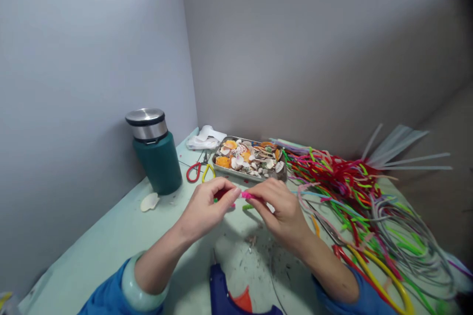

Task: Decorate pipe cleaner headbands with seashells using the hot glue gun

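Over the middle of the table, my left hand and my right hand meet fingertip to fingertip. Between them is a short bright pink pipe cleaner, pinched by thumb and forefinger on each side. Most of it is hidden by the fingers. Bits of pink and green also show under my left fingers. A green pipe cleaner piece pokes out just below my right fingertips; whether it joins the pink one I cannot tell. Below my hands lies a blue glue gun with an orange trigger, its nozzle pointing away from me.
A teal bottle stands left, near a white shell. Behind my hands are a metal tray of shells, red-and-yellow-handled pliers and a white plastic bag. Pipe cleaners, clear sticks and large scissors cover the right.
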Action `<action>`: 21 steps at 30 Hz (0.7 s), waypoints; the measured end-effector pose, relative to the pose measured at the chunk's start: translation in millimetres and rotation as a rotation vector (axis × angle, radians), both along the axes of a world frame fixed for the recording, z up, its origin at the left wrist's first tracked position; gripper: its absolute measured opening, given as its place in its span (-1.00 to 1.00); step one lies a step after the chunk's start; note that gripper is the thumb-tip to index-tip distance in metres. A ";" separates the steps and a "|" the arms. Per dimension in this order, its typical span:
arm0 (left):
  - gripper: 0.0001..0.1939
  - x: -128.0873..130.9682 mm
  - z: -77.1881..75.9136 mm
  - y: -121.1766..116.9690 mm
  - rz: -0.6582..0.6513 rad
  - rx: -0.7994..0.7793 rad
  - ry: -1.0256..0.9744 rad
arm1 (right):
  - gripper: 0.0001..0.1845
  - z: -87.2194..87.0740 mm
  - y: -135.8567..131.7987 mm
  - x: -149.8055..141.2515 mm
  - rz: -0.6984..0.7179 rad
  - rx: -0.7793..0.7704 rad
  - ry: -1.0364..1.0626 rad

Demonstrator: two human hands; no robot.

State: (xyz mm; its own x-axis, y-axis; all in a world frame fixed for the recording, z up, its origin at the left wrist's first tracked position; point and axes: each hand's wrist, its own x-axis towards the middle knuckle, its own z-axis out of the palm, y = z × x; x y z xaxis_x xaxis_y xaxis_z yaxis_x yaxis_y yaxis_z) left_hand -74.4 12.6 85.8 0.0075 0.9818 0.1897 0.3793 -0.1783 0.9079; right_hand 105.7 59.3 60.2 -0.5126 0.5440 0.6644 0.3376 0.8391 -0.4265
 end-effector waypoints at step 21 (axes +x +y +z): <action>-0.73 -1.2 -13.5 -2.1 -0.086 0.064 -0.161 | -0.89 -7.7 -8.9 -6.2 -0.099 -0.030 0.121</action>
